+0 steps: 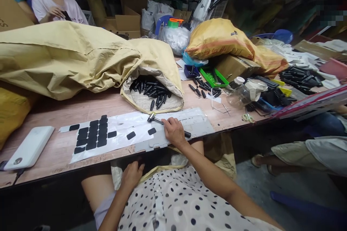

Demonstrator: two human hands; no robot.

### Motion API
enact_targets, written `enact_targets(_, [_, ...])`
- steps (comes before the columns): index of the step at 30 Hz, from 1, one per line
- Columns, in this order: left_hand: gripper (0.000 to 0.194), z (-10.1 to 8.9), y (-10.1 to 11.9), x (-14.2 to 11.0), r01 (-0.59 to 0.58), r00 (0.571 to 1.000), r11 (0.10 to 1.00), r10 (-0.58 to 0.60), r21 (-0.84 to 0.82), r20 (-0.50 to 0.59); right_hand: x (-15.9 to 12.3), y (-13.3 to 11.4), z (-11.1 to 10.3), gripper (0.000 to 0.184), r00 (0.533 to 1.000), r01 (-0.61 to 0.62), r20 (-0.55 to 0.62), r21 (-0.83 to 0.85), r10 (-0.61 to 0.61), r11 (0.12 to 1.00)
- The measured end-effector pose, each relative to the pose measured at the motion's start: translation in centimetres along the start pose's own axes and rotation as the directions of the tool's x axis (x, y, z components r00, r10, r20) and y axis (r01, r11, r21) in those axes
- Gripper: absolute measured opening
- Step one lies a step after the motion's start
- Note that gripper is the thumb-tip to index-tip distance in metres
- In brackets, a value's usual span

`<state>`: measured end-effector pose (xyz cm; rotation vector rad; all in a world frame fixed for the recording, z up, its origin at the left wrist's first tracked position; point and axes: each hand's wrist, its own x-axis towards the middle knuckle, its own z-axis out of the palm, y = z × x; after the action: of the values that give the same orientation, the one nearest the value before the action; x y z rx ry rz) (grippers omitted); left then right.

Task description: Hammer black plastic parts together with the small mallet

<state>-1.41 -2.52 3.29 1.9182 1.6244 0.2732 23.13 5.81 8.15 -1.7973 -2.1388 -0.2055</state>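
1. The right hand (174, 131) has its fingers folded over the middle of a small hammer (151, 117), apparently clamped on the shaft; the palm side is hidden.
2. From those fingers, the metal head lies to the left and slightly toward the table's far edge. The dark grip comes out to the right, close to the near edge. The long axis thus slants across the line of that edge. Whether the hammer rests or is slightly raised, I cannot tell.
3. The left hand (132, 174) is well apart from it, below the near edge and over the lap; whether its fingers hold anything, I cannot tell.
4. Beneath the right hand, a grey board (197, 122) lies along the table's (233, 120) near edge.
5. Just left of the fingers lies a loose black rounded pad (151, 131), on the near side of the hammer head.
6. Farther left, a white sheet (119, 145) bears a close-set block of similar pads (93, 133).
7. Beyond the hammer head, toward the far edge, a tan sack (159, 52) opens on black plastic pieces (149, 88).
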Motion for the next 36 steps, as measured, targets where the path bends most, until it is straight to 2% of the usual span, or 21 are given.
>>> enact_targets(3, [0.012, -2.7, 1.9, -0.2, 0.026, 0.985, 1.000, -0.024, -0.013, 0.171, 0.0, -0.1, 0.0, 0.036, 1.000, -0.001, -0.009, -0.011, 0.000, 1.000])
enact_targets(4, [0.014, -4.1, 3.1, -0.2, -0.024, 0.965, 0.998, 0.038, -0.056, 0.258, 0.0, -0.1, 0.0, 0.036, 1.000, 0.002, -0.011, -0.013, -0.003, 1.000])
enact_targets(6, [0.022, -7.0, 5.7, 0.4, -0.128, 0.895, 0.976, 0.191, -0.177, 0.404, 0.0, -0.2, -0.1, 0.036, 1.000, 0.011, -0.011, -0.012, -0.011, 1.000])
enact_targets(7, [0.027, -8.4, 7.0, 1.2, -0.163, 0.870, 0.956, 0.255, -0.244, 0.421, 0.0, -0.2, -0.1, 0.036, 1.000, 0.015, -0.011, -0.010, -0.015, 1.000])
enact_targets(8, [0.031, -9.5, 8.3, 2.3, -0.194, 0.866, 0.935, 0.305, -0.295, 0.396, 0.0, -0.2, -0.1, 0.036, 1.000, 0.018, -0.012, -0.008, -0.018, 1.000])
enact_targets(9, [0.033, -10.4, 9.4, 3.9, -0.227, 0.889, 0.919, 0.331, -0.323, 0.317, 0.0, -0.2, -0.1, 0.035, 1.000, 0.019, -0.014, -0.006, -0.020, 1.000])
enact_targets(11, [0.029, -11.4, 11.1, 8.2, -0.305, 0.931, 0.894, 0.352, -0.327, 0.096, 0.0, -0.2, -0.1, 0.034, 1.000, 0.022, -0.022, -0.004, -0.022, 1.000])
enact_targets(12, [0.027, -11.6, 11.8, 10.7, -0.323, 0.943, 0.893, 0.332, -0.312, -0.026, 0.0, -0.2, -0.1, 0.034, 0.999, 0.023, -0.026, -0.002, -0.023, 1.000])
enact_targets(14, [0.024, -11.7, 12.7, 15.6, -0.315, 0.940, 0.908, 0.259, -0.276, -0.223, 0.1, -0.1, 0.0, 0.035, 0.999, 0.025, -0.032, 0.000, -0.025, 1.000])
enact_targets(17, [0.026, -11.6, 13.1, 21.3, -0.237, 0.926, 0.950, 0.158, -0.204, -0.342, 0.1, 0.0, 0.1, 0.036, 0.999, 0.033, -0.034, -0.002, -0.033, 0.999])
enact_targets(19, [0.030, -11.7, 12.5, 23.3, -0.118, 0.929, 0.983, 0.060, -0.139, -0.364, 0.0, 0.0, 0.1, 0.036, 0.999, 0.037, -0.038, -0.006, -0.037, 0.999])
enact_targets(21, [0.033, -11.9, 11.2, 24.1, 0.071, 0.915, 0.994, -0.099, -0.086, -0.391, 0.0, 0.1, 0.2, 0.035, 0.998, 0.038, -0.047, -0.007, -0.038, 0.999])
enact_targets(23, [0.034, -12.0, 9.5, 24.0, 0.239, 0.862, 0.969, -0.242, -0.064, -0.445, -0.1, 0.1, 0.2, 0.034, 0.998, 0.036, -0.060, -0.005, -0.036, 0.999])
enact_targets(25, [0.033, -12.0, 8.0, 23.6, 0.304, 0.811, 0.950, -0.299, -0.074, -0.503, -0.1, 0.1, 0.2, 0.033, 0.997, 0.038, -0.070, -0.003, -0.038, 0.999])
enact_targets(27, [0.032, -12.0, 7.0, 23.3, 0.266, 0.796, 0.957, -0.284, -0.113, -0.535, -0.2, 0.1, 0.2, 0.033, 0.996, 0.042, -0.073, -0.002, -0.042, 0.999])
enact_targets(32, [0.043, -12.1, 6.3, 22.1, 0.061, 0.835, 0.968, -0.184, -0.244, -0.518, -0.2, 0.1, 0.2, 0.033, 0.997, 0.032, -0.073, -0.005, -0.033, 0.999])
enact_targets(36, [0.051, -11.2, 5.8, 18.7, -0.104, 0.837, 0.903, -0.147, -0.417, -0.527, -0.2, 0.2, 0.3, 0.034, 0.997, 0.030, -0.065, -0.004, -0.030, 1.000])
